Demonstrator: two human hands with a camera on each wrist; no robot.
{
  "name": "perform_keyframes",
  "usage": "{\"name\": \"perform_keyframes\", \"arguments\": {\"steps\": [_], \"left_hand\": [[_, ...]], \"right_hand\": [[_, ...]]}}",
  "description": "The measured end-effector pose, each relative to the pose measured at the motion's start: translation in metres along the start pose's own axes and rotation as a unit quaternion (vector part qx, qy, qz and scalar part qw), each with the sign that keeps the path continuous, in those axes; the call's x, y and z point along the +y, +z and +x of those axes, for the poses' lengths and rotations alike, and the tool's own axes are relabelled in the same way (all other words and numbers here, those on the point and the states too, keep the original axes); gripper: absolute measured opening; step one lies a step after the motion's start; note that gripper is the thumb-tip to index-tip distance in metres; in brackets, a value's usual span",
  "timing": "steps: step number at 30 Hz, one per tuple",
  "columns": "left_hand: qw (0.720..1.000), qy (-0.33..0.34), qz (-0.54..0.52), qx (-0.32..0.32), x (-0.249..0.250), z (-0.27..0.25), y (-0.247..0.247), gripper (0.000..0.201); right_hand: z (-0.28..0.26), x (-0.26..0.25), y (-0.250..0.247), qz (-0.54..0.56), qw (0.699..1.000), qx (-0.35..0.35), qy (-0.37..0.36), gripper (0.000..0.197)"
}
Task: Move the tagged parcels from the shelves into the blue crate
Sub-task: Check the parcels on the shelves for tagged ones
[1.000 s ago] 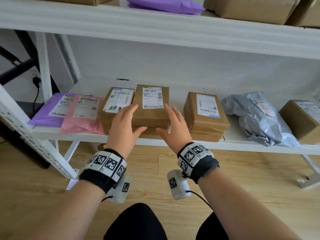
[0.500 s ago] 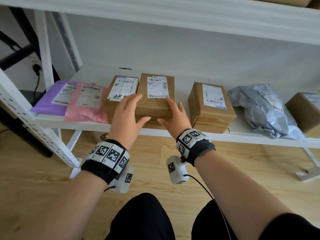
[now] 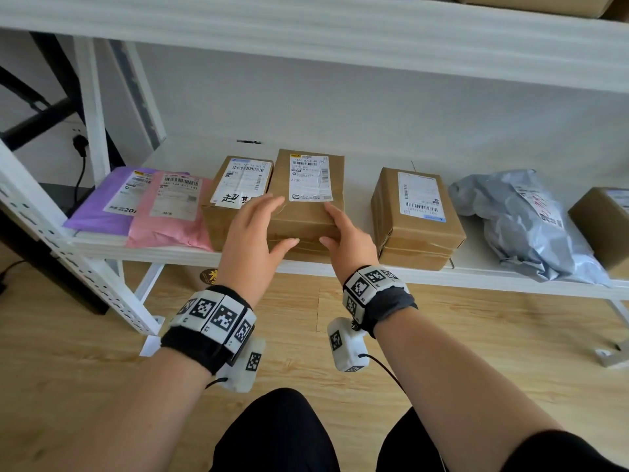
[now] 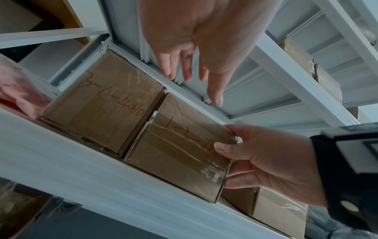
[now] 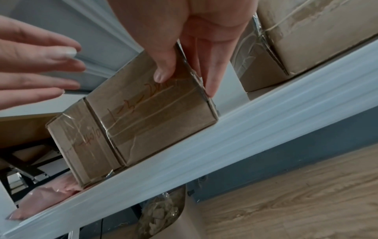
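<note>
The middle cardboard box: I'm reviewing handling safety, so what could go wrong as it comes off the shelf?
Only the right hand grips the middle box; the left hand is open above it, so it could tip or slip. It sits tight against the neighbouring box, which may get dragged along.

Lower shelf (image 3: 340, 267) carrying, left to right: purple mailer (image 3: 102, 206), pink mailer (image 3: 170, 212), three labelled boxes, grey bag (image 3: 520, 223). Right hand (image 3: 347, 236) grips the middle box (image 3: 306, 212) at its right edge; left hand (image 3: 255, 233), fingers straight, over its left side.
</note>
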State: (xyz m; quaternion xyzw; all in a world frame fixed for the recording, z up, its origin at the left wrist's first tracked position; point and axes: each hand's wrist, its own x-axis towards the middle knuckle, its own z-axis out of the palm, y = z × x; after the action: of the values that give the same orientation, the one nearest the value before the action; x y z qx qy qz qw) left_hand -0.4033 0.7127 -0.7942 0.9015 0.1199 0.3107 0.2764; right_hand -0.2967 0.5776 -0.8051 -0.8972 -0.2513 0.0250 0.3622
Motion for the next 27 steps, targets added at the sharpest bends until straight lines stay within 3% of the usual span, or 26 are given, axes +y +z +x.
{"name": "perform_keyframes", "arguments": {"steps": [11, 19, 27], "left_hand": [[1.000, -0.012, -0.015, 0.002, 0.005, 0.004, 0.000, 0.067], [0.997, -0.001, -0.039, -0.065, 0.020, 0.014, 0.002, 0.087], [0.995, -0.014, -0.067, -0.076, 0.029, 0.013, 0.000, 0.072]], "right_hand": [[-0.016, 0.016, -0.034, 0.042, 0.998, 0.038, 0.008, 0.059], [-0.031, 0.010, -0.063, 0.061, 0.996, 0.054, -0.042, 0.061], [-0.033, 0.009, -0.083, 0.038, 0.997, 0.049, -0.041, 0.066]]}}
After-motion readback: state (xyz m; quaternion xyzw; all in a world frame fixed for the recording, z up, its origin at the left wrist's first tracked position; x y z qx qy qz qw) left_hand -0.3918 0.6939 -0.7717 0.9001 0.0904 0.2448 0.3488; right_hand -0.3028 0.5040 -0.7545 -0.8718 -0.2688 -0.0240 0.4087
